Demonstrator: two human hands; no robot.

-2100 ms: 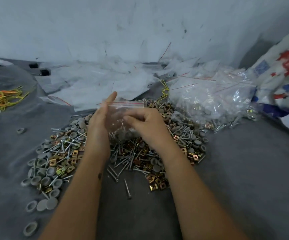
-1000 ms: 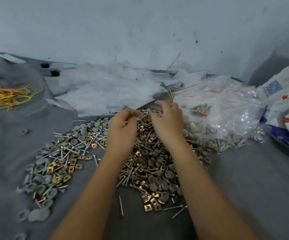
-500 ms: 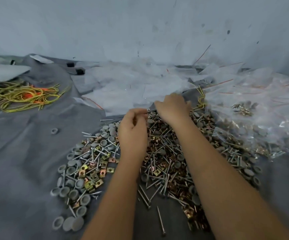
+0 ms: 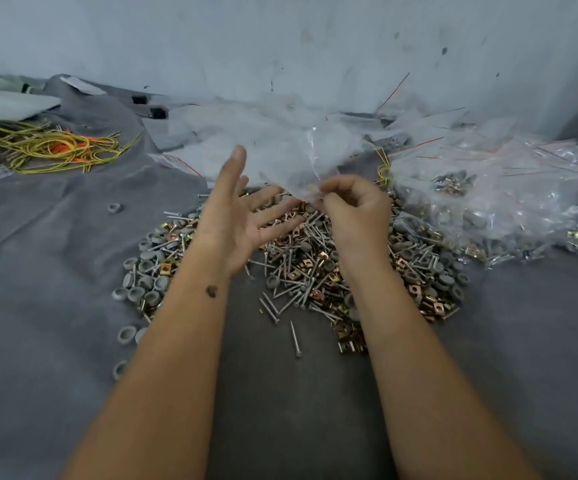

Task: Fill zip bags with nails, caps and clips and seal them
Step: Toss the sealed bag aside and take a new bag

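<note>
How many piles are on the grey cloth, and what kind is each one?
Loose nails, caps and clips: 1
Filled bags: 1
Empty bags: 1
Yellow and orange bands: 1
Total: 4 piles

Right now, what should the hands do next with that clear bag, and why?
Probably bring the open left hand to the empty zip bag and spread its mouth. The right hand pinches only one corner, so the bag hangs limp above the pile of nails, caps and clips; nothing can go in yet.
</note>
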